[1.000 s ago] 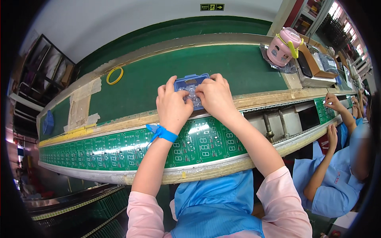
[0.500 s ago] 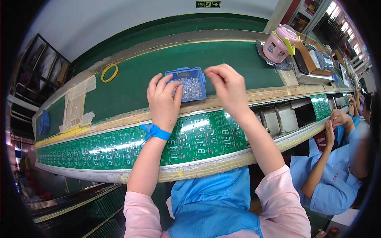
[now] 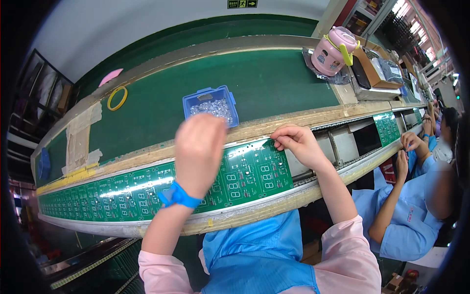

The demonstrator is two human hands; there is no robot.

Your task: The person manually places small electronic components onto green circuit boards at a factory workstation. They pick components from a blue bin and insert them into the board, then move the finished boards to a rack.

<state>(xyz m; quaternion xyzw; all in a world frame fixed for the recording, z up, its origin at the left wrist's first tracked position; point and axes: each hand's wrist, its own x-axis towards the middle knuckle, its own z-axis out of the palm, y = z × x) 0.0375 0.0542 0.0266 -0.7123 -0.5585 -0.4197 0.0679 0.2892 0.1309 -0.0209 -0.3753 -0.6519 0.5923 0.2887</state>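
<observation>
The left hand (image 3: 198,154), a blur at center, hides part of the green circuit boards (image 3: 240,176); clear pieces (image 3: 211,108) above are too small to identify. Two pink sleeves (image 3: 164,274) run off the lower edge, left and right of center.

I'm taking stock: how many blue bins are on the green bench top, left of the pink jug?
2: one front bin with clear pieces, just beyond the left hand; one side bin near the bench's far left end. None seems hidden.
</observation>
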